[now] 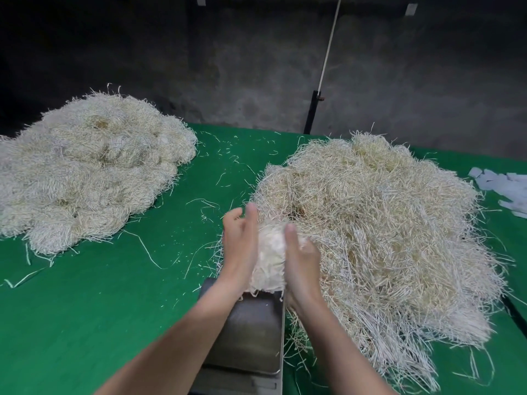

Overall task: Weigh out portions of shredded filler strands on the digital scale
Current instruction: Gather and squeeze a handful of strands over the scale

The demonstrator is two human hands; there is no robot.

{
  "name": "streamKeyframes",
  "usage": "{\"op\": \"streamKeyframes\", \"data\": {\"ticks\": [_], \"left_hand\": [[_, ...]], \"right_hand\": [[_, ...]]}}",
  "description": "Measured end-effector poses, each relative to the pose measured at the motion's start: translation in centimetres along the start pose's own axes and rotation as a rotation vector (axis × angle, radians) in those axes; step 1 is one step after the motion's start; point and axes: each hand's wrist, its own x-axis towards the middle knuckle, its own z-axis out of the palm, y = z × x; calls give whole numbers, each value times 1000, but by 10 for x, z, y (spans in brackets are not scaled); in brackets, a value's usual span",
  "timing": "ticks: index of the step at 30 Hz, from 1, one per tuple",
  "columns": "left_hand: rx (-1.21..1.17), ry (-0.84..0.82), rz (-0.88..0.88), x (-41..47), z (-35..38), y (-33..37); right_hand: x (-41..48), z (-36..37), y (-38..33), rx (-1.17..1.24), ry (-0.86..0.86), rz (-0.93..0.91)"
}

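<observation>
Probably midway: left hand (pixel 241 246) and right hand (pixel 302 260) press a clump (pixel 271 260) between flat palms, scale (pixel 251 332) beneath them, big unweighed pile (pixel 385 238) just right.

The left forearm (pixel 185 343) and right forearm (pixel 336 352) reach forward, converging. The left hand (pixel 241 246) and right hand (pixel 302 260) stand on edge, palms facing, fingers nearly straight, pressing a clump of strands (pixel 271 260) between them; the right hand is blurred.

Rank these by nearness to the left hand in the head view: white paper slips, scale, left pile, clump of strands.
1. clump of strands, pressed against the left hand.
2. scale, just beneath the wrist.
3. left pile, across the green cloth to the left.
4. white paper slips, at the far right edge.
</observation>
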Motion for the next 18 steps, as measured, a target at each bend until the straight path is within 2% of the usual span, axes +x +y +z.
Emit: {"op": "streamKeyframes", "data": {"ticks": [2,3,6,7,9,11,14,17,18], "left_hand": [[-201,-206,-338,-15,-4,-10],[-222,-219,-413,-24,-2,-16],[-164,-7,-425,-21,6,-23],[-180,42,-408,-19,6,-23],[-198,52,-346,-25,8,-25],[-104,30,-268,-39,11,-28],[-54,-51,-293,-40,7,-15],[-197,-7,-410,-26,-3,-8],[-189,-33,-429,-29,-5,-9]], "right_hand": [[10,-10,-1,-25,100,17],[7,-11,0,-130,123,-67],[-27,5,24,-480,110,-421],[-37,10,33,-510,96,-460],[-35,9,33,-419,85,-332],[-16,-1,25,-312,117,-190],[-16,0,19,-254,174,-230],[-35,19,36,-314,116,-215],[-36,17,33,-255,87,-171]]}}
